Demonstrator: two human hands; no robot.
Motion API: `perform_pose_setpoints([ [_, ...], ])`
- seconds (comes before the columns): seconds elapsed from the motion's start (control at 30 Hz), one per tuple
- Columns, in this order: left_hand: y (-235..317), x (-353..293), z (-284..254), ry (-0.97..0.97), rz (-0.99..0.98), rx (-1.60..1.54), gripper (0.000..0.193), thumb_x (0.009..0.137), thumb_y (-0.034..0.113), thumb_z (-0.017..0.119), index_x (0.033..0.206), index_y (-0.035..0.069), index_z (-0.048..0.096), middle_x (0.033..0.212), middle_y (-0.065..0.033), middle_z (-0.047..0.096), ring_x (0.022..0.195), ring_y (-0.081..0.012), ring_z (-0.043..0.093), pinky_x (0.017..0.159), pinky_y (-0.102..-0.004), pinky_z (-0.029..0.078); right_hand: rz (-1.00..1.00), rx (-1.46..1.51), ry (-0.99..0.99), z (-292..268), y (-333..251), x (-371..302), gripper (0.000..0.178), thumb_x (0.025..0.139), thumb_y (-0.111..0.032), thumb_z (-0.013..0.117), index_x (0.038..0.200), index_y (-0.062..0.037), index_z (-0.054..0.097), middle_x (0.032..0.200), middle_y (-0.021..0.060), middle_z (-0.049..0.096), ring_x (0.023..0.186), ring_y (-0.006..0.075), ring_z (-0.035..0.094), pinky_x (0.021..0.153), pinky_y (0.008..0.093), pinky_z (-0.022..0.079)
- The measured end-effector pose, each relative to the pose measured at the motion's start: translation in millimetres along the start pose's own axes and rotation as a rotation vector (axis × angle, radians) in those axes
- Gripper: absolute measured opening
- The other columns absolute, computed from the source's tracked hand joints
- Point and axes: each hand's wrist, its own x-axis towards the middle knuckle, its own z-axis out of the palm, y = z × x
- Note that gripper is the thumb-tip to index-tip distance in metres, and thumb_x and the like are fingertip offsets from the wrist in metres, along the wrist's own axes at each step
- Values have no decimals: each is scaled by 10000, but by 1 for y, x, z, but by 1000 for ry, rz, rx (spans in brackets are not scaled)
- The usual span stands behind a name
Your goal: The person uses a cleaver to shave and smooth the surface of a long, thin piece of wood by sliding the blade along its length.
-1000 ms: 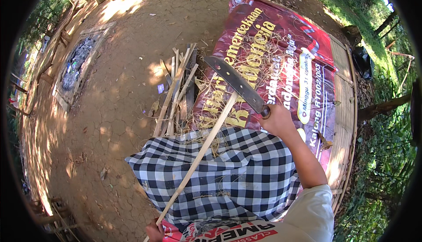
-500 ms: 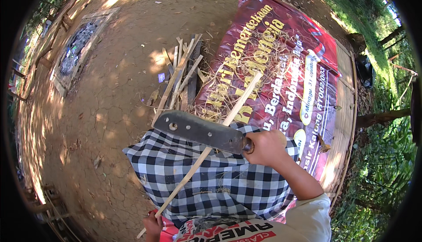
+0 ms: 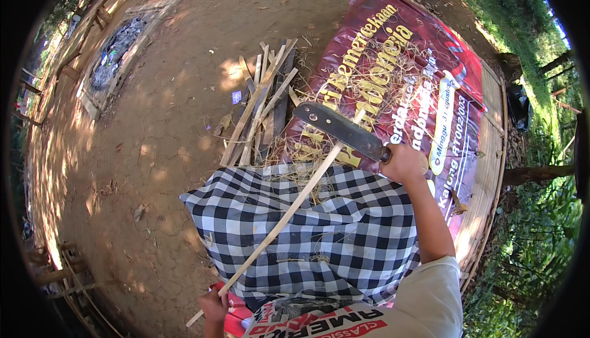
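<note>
My right hand (image 3: pixel 404 163) is wrapped round the handle of a wide, dark-bladed machete (image 3: pixel 338 128) with several holes in its blade. The blade lies across a long, pale strip of split wood (image 3: pixel 289 212), close to its far end; whether it touches the strip I cannot tell. My left hand (image 3: pixel 214 306) grips the strip near its other end, low in the view. The strip slants over a black-and-white checked cloth (image 3: pixel 307 227) spread across my lap. Thin curled shavings (image 3: pixel 381 70) lie on a dark red printed banner (image 3: pixel 332 55) beyond the cloth.
Left of the banner, a pile of split strips (image 3: pixel 261 101) rests on cracked bare soil (image 3: pixel 166 153). A small purple packet (image 3: pixel 236 97) lies beside it. Farther left is a wood-framed ash pit (image 3: pixel 117 52). A bamboo platform edge (image 3: pixel 491 147) runs along the right, with greenery beyond.
My right hand and the machete have moved away from me and to the right, toward the strip's far end. My left hand still holds the near end.
</note>
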Motion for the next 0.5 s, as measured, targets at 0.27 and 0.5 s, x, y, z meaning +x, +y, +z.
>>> perform_pose_setpoints([
  [0.27, 2, 2, 0, -30, -31, -102, 203, 803, 241, 618, 756, 43, 617, 511, -169, 528, 471, -379, 570, 445, -442, 442, -224, 93, -125, 17, -55, -44, 201, 631, -240, 660, 728, -65, 639, 641, 165, 627, 639, 355, 638, 597, 458, 510],
  [0.5, 18, -2, -13, -23, -80, -113, 282, 851, 270, 580, 695, 37, 607, 504, -173, 523, 476, -384, 575, 429, -443, 426, -166, 36, -110, 24, -9, -5, 207, 623, -224, 645, 752, -63, 661, 665, 161, 644, 650, 354, 645, 638, 445, 521],
])
